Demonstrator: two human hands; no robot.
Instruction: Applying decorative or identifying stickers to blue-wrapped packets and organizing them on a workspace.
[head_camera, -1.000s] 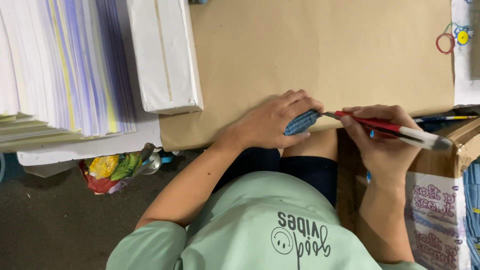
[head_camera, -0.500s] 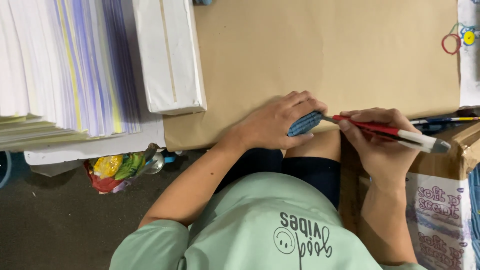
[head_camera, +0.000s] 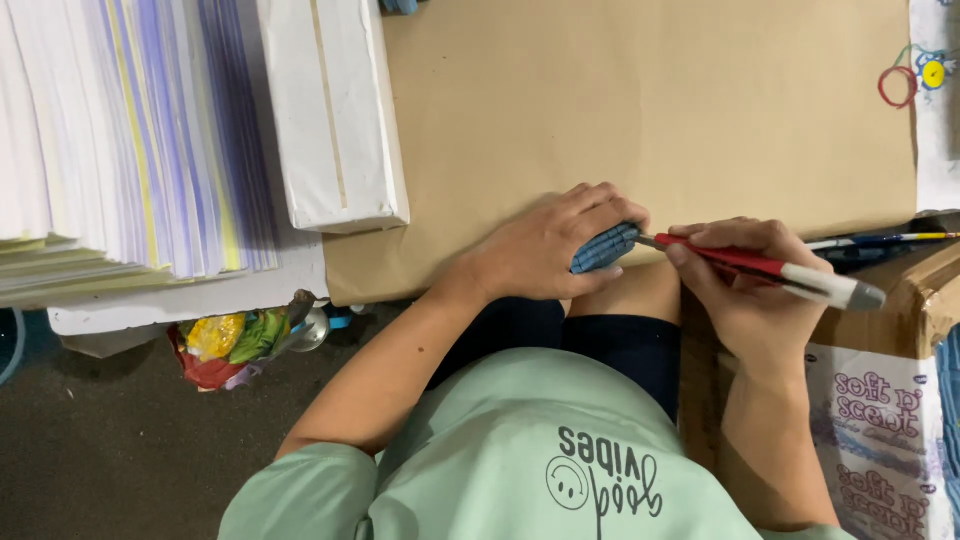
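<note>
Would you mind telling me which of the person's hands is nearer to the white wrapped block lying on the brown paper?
Left. The left hand rests on the brown paper just right of the white wrapped block; the right hand, holding a red-and-white tool, is farther right.

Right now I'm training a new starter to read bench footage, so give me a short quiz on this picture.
1. True or false: the left hand rests on the brown paper sheet.
2. Which does the right hand hold? A) a red and white tool B) a pair of scissors C) a roll of tape
3. What stands at the far left of the picture?

Key
1. True; it also holds a small blue ribbed object.
2. A: the red and white tool, its tip at the blue object.
3. A tall stack of paper sheets, beside a white wrapped bundle.
</note>
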